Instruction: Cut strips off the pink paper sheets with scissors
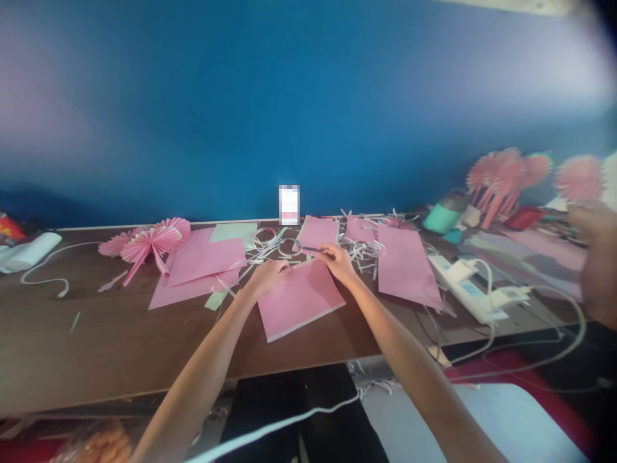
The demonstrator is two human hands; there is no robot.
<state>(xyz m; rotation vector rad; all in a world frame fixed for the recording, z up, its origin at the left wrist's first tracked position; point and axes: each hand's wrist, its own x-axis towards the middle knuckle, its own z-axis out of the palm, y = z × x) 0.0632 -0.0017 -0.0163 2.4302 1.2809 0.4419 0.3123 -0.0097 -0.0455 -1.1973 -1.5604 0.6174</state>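
Observation:
A pink paper sheet [303, 299] lies in front of me on the brown table, with pale strips along its near and far edges. My left hand [270, 278] rests at the sheet's far left corner, its fingers curled in and closed at the edge. At the far right corner, my right hand [336, 262] has its fingers closed around a thin dark tool [311, 249], whose kind I cannot make out. Just left of that tool lies a tape ring [290, 247], and another ring [265, 238] sits behind it.
White paper strips [361, 254] lie behind both hands. More pink sheets [407, 263] flank them. Folded pink paper fans [154, 244] are at left, others [501, 173] at back right. A power strip [465, 289] with cables lies right. Another person's hand [598, 257] shows there. A phone [289, 206] stands behind.

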